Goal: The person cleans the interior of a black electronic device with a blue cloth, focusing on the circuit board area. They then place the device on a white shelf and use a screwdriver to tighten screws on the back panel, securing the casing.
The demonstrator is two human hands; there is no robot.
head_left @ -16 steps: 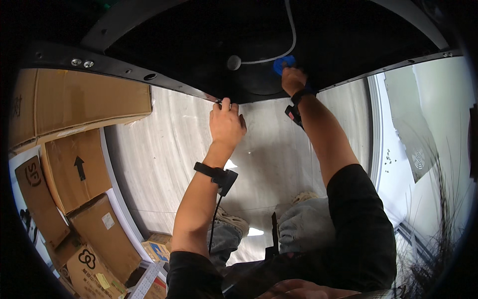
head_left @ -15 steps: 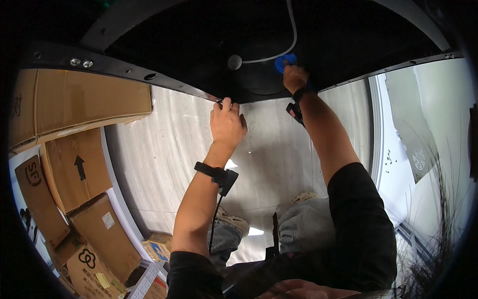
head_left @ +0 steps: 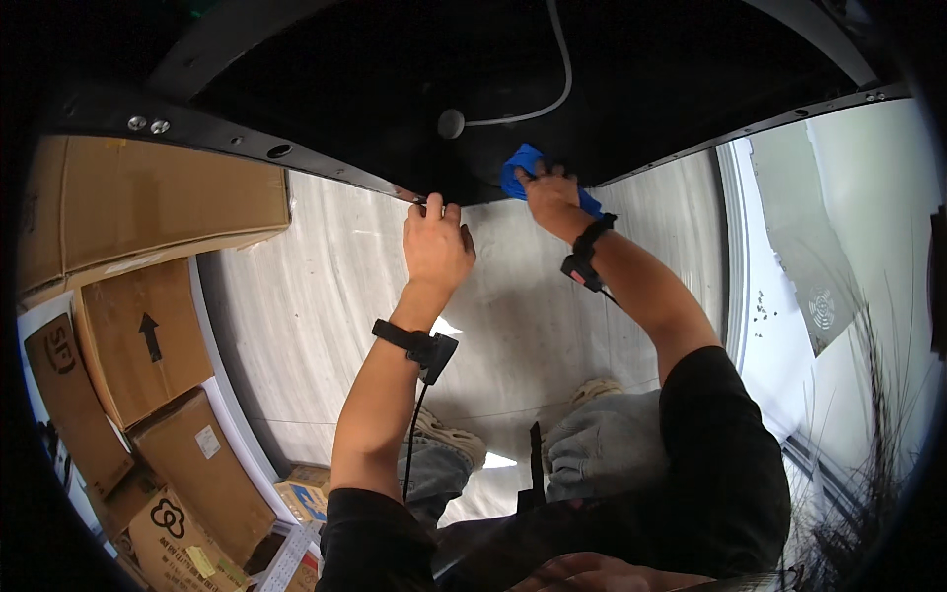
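Downward fisheye view from head

Grey streaked floor [head_left: 316, 306], bright patch [head_left: 500, 461] on it. Cardboard boxes [head_left: 178, 192] left of floor. Right of floor, pale surface [head_left: 881, 197], possibly wall.

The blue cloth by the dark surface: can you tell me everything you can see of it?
The blue cloth is plain bright blue and looks like soft fabric, crumpled into folds. The right hand holds it, covering its middle. A rounded wad shows to the left of the fingers, and a smaller piece shows beside the wrist. It is near the front edge of the black panel; whether it presses against it is unclear. Its full shape is hidden.
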